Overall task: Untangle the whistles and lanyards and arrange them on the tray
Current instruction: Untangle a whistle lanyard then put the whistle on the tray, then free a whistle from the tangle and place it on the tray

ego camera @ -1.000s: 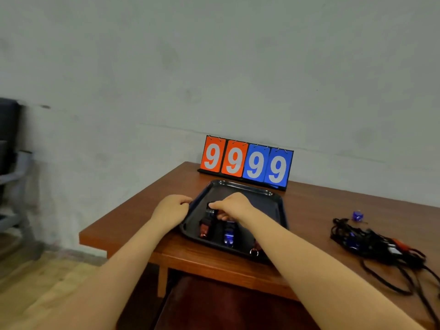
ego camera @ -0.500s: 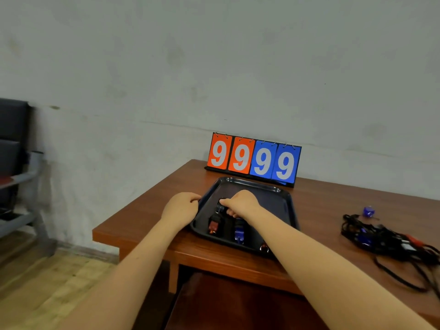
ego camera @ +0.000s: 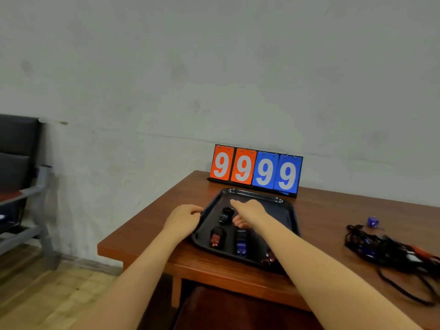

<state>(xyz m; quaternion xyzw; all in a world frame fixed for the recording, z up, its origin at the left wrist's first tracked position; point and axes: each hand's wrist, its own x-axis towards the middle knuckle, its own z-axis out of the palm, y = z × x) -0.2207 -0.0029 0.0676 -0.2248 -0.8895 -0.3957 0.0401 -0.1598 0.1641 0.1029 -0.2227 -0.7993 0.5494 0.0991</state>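
Left hand [ego camera: 182,220]: curled on left rim of black plastic tray [ego camera: 289,216].
Right hand [ego camera: 250,211]: fingers loosely spread above tray, seemingly holding nothing.
Whistles: black [ego camera: 226,215], red [ego camera: 216,238], blue [ego camera: 241,242] on tray.
Tangled black lanyards [ego camera: 390,251]: on brown wooden table [ego camera: 333,210], well right of tray.

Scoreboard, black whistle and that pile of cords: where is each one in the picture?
scoreboard [ego camera: 256,170]: head view, on the middle number cards.
black whistle [ego camera: 226,214]: head view, on its rounded body, in the tray.
tangle of lanyards [ego camera: 385,248]: head view, on the bundled cords.
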